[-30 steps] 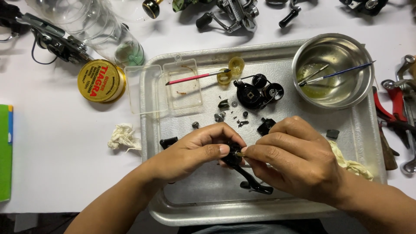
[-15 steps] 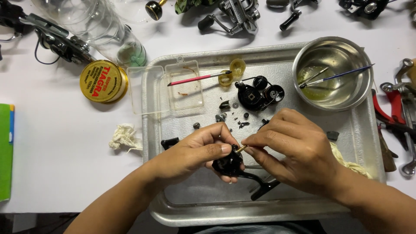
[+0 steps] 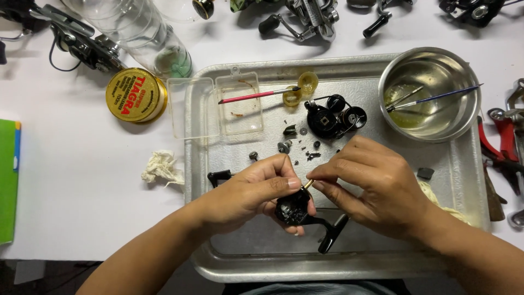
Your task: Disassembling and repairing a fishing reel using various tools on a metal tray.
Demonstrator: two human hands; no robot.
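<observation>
My left hand (image 3: pixel 256 188) grips a black fishing reel body (image 3: pixel 295 210) over the metal tray (image 3: pixel 349 262); the reel's crank handle (image 3: pixel 332 234) points down to the right. My right hand (image 3: pixel 371 186) pinches a small brass-coloured part (image 3: pixel 308 184) at the top of the reel body, fingertips meeting those of the left hand. Small dark screws and bits (image 3: pixel 297 143) lie on the tray just above the hands, beside a black reel spool assembly (image 3: pixel 327 117).
On the tray are a clear open plastic box (image 3: pixel 215 106), a red-handled brush (image 3: pixel 254 96), yellow rings (image 3: pixel 303 87) and a steel bowl (image 3: pixel 431 93) holding a brush. Off the tray lie a yellow round tin (image 3: pixel 135 98), a plastic bottle (image 3: pixel 147 35), crumpled tissue (image 3: pixel 161 166), red pliers (image 3: pixel 499 147) and more reels (image 3: pixel 305 19).
The reel body has been turned in my hands, so the crank handle swung and now points down to the right. Both hands stay together at the reel's top.
</observation>
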